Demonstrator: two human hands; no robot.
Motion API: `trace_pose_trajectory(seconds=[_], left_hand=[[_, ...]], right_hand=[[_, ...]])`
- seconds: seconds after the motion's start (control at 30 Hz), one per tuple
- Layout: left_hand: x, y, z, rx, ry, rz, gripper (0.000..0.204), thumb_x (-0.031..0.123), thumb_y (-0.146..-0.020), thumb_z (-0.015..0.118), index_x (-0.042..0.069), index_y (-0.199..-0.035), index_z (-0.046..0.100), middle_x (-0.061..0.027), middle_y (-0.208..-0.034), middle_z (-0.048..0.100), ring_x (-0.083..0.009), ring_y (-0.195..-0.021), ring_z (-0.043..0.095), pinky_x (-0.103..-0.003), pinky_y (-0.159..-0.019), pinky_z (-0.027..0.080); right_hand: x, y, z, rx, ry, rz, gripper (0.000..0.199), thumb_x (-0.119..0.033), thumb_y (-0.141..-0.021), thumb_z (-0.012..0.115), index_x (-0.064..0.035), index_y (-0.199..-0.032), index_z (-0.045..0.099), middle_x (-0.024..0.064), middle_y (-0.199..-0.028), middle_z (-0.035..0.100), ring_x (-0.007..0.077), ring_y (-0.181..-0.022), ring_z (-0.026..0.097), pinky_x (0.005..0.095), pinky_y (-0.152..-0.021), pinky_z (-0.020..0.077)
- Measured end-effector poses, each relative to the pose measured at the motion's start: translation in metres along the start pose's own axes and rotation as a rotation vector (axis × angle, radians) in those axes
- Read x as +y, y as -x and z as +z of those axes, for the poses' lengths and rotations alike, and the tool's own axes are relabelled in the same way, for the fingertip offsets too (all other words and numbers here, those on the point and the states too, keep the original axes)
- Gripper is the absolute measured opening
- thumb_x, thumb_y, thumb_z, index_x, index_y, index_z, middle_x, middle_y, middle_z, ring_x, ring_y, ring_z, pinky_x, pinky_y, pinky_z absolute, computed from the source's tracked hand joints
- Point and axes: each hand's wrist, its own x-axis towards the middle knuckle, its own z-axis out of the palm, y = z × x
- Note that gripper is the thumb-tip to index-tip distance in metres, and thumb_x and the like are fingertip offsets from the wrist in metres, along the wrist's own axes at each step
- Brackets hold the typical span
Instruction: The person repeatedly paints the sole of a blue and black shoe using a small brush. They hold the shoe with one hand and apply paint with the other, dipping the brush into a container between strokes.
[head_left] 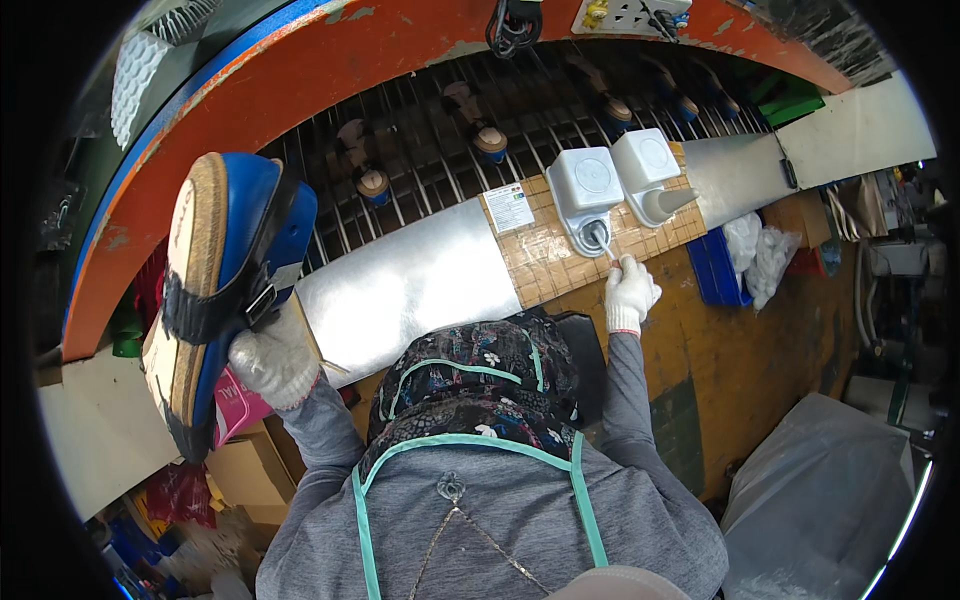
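My left hand (275,362), in a white knit glove, grips a sandal (207,235) built on a blue shoe last (248,205). The sandal stands on edge, its pale bottom facing left, and shows a cork-coloured sole edge and a black strap with a metal buckle (262,300). My gloved right hand (630,293) pinches a thin brush (609,252). Its tip dips into the small round cup of a white pot (585,182) with a square reservoir; the bristles are hidden there. Right beside it stands a second white pot (645,158) with a grey, cone-like piece in its cup.
Behind the metal ledge (410,280) runs a rack of metal rods (420,165) carrying several lasted sandals (478,128). An orange frame (400,50) arches over it. A blue bin (718,268) with white plastic bags stands to the right. Cardboard boxes (245,470) lie at lower left.
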Motion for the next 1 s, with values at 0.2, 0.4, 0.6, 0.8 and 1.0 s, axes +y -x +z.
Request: trace_pose_trajectory(seconds=[0.2, 0.4, 0.6, 0.8, 1.0], left_hand=[[-0.004, 0.007, -0.011, -0.029, -0.195, 0.077, 0.079, 0.032, -0.078, 0.085, 0.007, -0.144, 0.050, -0.0118, -0.147, 0.051, -0.0329, -0.133, 0.050, -0.051, -0.116, 0.034], [-0.043, 0.043, 0.004, -0.133, -0.362, -0.009, 0.064, 0.020, -0.087, 0.075, 0.005, -0.143, 0.049, -0.0169, -0.147, 0.050, -0.0315, -0.129, 0.055, -0.045, -0.110, 0.044], [-0.063, 0.039, 0.003, -0.392, -0.766, 0.341, 0.051, 0.007, -0.090, 0.070, 0.004, -0.138, 0.054, -0.0215, -0.143, 0.054, -0.0327, -0.129, 0.056, -0.044, -0.109, 0.046], [-0.057, 0.000, 0.007, -0.408, -0.921, 0.884, 0.036, 0.006, -0.084, 0.072, 0.008, -0.118, 0.061, -0.0221, -0.129, 0.064, -0.0381, -0.125, 0.060, -0.055, -0.112, 0.040], [-0.021, -0.002, 0.003, -0.430, -1.047, 0.972, 0.041, 0.011, -0.081, 0.074, 0.009, -0.118, 0.057, -0.0217, -0.129, 0.064, -0.0401, -0.123, 0.060, -0.060, -0.112, 0.037]], right_hand=[[0.019, 0.001, 0.032, -0.202, -0.897, 0.330, 0.027, -0.026, -0.097, 0.055, -0.0009, -0.094, 0.065, 0.0062, -0.074, 0.066, 0.0150, -0.062, 0.061, 0.0300, -0.050, 0.0421], [0.026, 0.014, 0.026, -0.488, -1.468, 0.484, 0.007, -0.015, -0.095, 0.061, -0.0093, -0.098, 0.063, 0.0001, -0.073, 0.062, 0.0062, -0.054, 0.049, 0.0244, -0.045, 0.0380], [-0.052, 0.010, -0.048, 0.177, -1.036, -0.238, 0.011, -0.007, -0.083, 0.076, -0.0032, -0.092, 0.071, 0.0019, -0.080, 0.065, 0.0144, -0.071, 0.055, 0.0275, -0.064, 0.0439], [-0.147, 0.062, -0.185, 0.295, -1.129, -0.681, 0.029, 0.007, -0.072, 0.080, -0.0033, -0.099, 0.076, 0.0081, -0.096, 0.068, 0.0211, -0.097, 0.062, 0.0315, -0.083, 0.0504], [-0.210, 0.109, -0.208, -0.181, -1.312, -0.786, 0.015, -0.002, -0.086, 0.075, 0.0030, -0.100, 0.074, 0.0056, -0.098, 0.062, 0.0104, -0.081, 0.058, 0.0219, -0.064, 0.0481]])
